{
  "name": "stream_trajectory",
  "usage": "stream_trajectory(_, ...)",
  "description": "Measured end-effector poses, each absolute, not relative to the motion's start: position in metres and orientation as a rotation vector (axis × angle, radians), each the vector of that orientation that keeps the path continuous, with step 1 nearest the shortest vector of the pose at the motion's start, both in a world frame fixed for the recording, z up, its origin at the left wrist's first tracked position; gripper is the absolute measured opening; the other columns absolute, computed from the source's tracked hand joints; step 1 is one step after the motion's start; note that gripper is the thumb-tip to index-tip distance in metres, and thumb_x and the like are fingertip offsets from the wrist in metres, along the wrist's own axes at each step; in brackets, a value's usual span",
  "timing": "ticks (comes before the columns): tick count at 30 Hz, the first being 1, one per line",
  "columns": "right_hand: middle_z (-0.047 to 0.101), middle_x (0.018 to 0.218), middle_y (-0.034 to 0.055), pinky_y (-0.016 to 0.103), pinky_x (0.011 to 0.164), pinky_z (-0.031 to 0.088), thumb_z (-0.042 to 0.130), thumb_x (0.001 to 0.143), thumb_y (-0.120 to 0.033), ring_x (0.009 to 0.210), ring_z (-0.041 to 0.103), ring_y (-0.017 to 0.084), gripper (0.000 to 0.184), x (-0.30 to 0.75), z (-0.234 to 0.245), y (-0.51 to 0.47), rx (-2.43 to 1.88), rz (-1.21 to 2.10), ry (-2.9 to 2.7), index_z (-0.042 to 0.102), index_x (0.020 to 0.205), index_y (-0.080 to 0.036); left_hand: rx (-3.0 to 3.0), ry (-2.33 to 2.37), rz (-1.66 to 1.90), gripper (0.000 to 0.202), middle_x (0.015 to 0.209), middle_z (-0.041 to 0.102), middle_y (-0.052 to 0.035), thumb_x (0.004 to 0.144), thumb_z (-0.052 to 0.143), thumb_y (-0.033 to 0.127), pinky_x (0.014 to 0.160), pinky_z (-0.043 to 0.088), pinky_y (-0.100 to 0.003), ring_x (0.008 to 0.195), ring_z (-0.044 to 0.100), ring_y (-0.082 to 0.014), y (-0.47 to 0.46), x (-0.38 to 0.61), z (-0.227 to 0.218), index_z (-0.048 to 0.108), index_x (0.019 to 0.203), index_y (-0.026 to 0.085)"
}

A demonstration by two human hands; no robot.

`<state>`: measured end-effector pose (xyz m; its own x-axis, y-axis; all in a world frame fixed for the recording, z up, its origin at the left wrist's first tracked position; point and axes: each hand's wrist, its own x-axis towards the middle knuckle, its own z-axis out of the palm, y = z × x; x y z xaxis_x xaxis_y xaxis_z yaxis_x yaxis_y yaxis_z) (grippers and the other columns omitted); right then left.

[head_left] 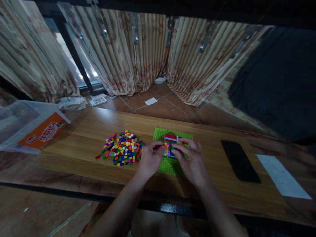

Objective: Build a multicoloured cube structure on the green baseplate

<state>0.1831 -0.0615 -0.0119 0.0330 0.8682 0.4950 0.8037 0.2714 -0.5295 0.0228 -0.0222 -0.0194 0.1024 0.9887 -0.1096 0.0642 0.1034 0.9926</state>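
A build of small toy bricks (pixel 170 138), with red, white, orange, green and blue parts, stands on a bright green studded baseplate (pixel 170 168). My left hand (pixel 152 157) is at the build's left side, its thumb and fingers curled together; whatever lies between the fingertips is hidden. From the right, my right hand (pixel 193 160) reaches over the build, thumb and index finger closed around a small green brick (pixel 170 147) at its middle. Left of my left hand lies a loose heap of multicoloured toy bricks (pixel 125 148).
The wooden board (pixel 81 144) carries a black phone-like slab (pixel 240 160) at right. Beside it lies a white paper sheet (pixel 283 176). A clear plastic bin (pixel 27 112) with an orange label stands at far left. Striped curtains (pixel 118 56) hang behind.
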Motion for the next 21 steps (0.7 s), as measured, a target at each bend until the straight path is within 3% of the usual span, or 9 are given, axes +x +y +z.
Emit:
stream_trajectory(7, 0.058, 0.132, 0.0064, 0.053, 0.1, 0.041, 0.061, 0.09, -0.037, 0.121, 0.047, 0.028, 0.02, 0.181, -0.028, -0.057, -1.528, 0.032, -1.737, 0.076, 0.102, -0.031, 1.278, 1.238, 1.017, 0.016, 0.088, 0.073, -0.0046, 0.08, 0.062, 0.027, 0.073, 0.051, -0.029, 0.078, 0.066, -0.0176, -0.024, 0.022, -0.023, 0.07, 0.091, 0.018)
stream_trajectory(17, 0.061, 0.126, 0.0073, 0.048, 0.099, 0.045, 0.066, 0.087, -0.039, 0.116, 0.054, 0.025, 0.022, 0.183, -0.032, -0.057, -1.453, 0.072, -1.663, 0.074, 0.104, -0.028, 1.331, 1.278, 0.989, 0.019, 0.093, 0.073, -0.0058, 0.083, 0.058, 0.023, 0.076, 0.051, -0.028, 0.083, 0.067, -0.0172, -0.025, 0.024, -0.023, 0.069, 0.096, 0.016)
stream_trajectory(21, 0.062, 0.124, 0.0062, 0.046, 0.098, 0.046, 0.061, 0.091, -0.032, 0.113, 0.056, 0.023, 0.017, 0.185, -0.028, -0.061, -1.426, 0.038, -1.689, 0.074, 0.102, -0.028, 1.331, 1.285, 0.959, 0.019, 0.094, 0.074, -0.006, 0.084, 0.056, 0.02, 0.076, 0.052, -0.027, 0.084, 0.068, -0.0173, -0.026, 0.024, -0.02, 0.069, 0.097, 0.015)
